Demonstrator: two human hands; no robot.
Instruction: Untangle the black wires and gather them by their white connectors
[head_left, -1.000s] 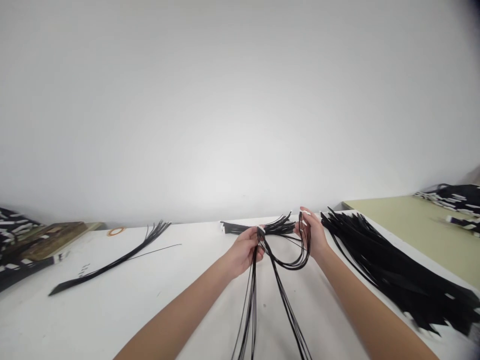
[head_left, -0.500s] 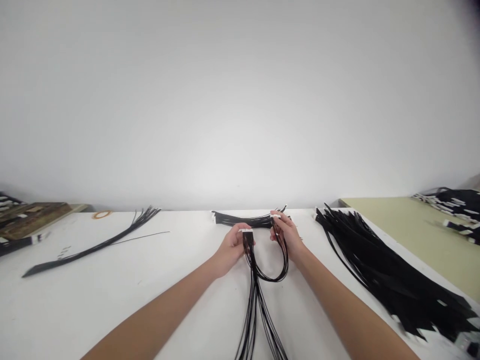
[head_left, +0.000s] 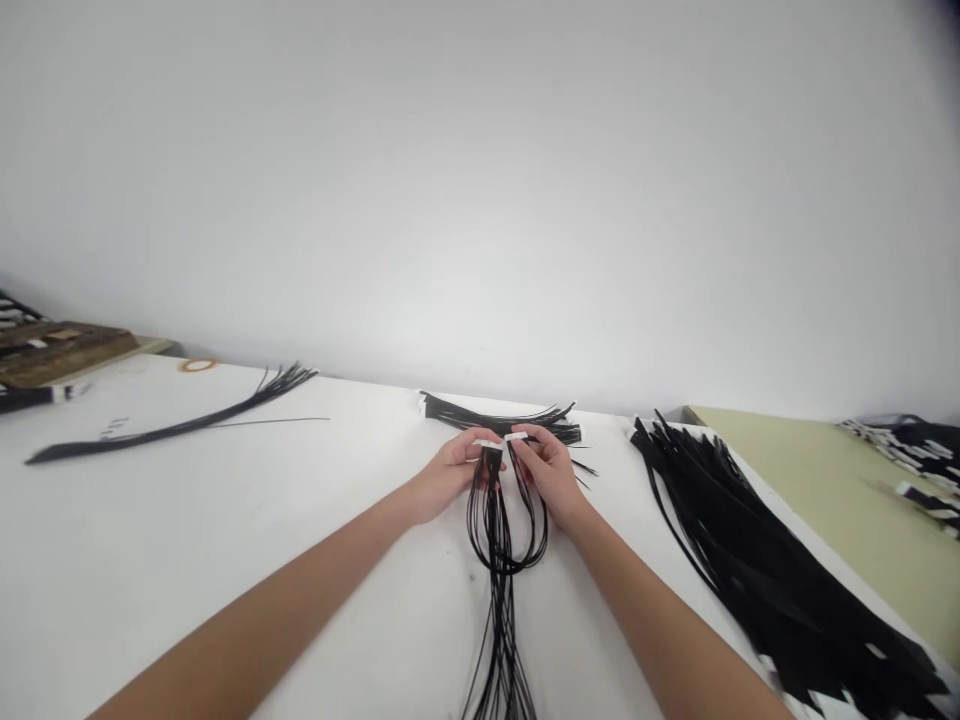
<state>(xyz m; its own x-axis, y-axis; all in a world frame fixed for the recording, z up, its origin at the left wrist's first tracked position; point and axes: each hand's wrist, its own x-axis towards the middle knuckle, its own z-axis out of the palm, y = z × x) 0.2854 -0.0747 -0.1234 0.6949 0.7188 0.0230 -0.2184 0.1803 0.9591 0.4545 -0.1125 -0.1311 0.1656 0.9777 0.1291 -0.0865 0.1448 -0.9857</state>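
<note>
Left hand is pinching 1 white connector, right hand grips a 2nd connector just beside it, black wires looping down below. Behind them there's a black bundle on the counter.

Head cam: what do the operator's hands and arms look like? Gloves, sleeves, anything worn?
Left hand and right hand are both bare, no gloves. Left forearm and right forearm show no sleeve up to the frame edge. No watch, bracelet or markings visible. Fingers are partly hidden and small, so rings can't be ruled out.
</note>
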